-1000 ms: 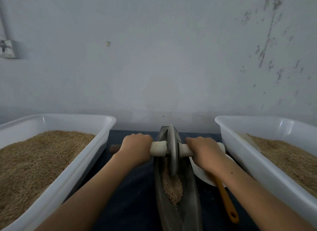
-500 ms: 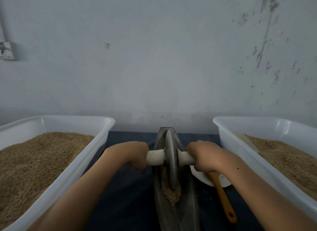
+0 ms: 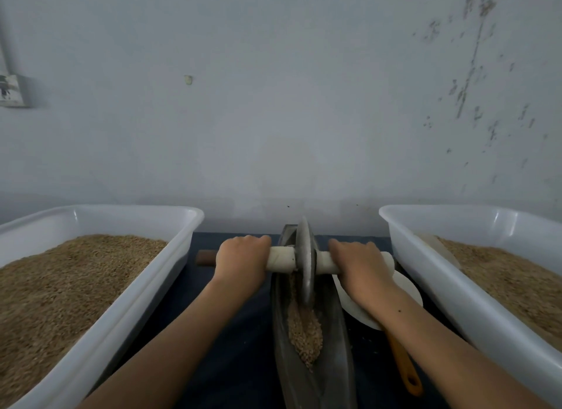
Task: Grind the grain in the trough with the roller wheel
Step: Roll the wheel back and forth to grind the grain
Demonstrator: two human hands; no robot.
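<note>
the left hand (image 3: 240,261) is curled over the white-wrapped axle handle (image 3: 281,258) just left of the roller wheel (image 3: 305,264), knuckles up, fingers wrapped down round the bar. the right hand (image 3: 359,262) grips the same handle on the other side of the wheel in the same way. both hands are clamped on the handle, the wheel standing upright on edge between them. a brown wooden end of the handle (image 3: 205,258) sticks out beyond the left hand.

the wheel's lower rim sits down in the narrow grey metal trough (image 3: 337,347), which runs lengthwise between the forearms, from the wall toward the person. the grain (image 3: 304,329) lies in the bottom of the trough as a tan heap, just nearer the person than the wheel and touching its rim.

outside the left forearm stands a white plastic tub (image 3: 146,299) filled with brown grain. outside the right forearm stands a second white tub (image 3: 450,287), also holding grain. under the right wrist, between the trough and the right tub, lies a white dish (image 3: 407,290), partly hidden by the arm, and an orange handle (image 3: 404,366) with a hole at its end shows from beneath the right forearm. everything rests on a dark blue surface (image 3: 231,347), and a pale scuffed wall (image 3: 273,119) rises beyond the hands.
</note>
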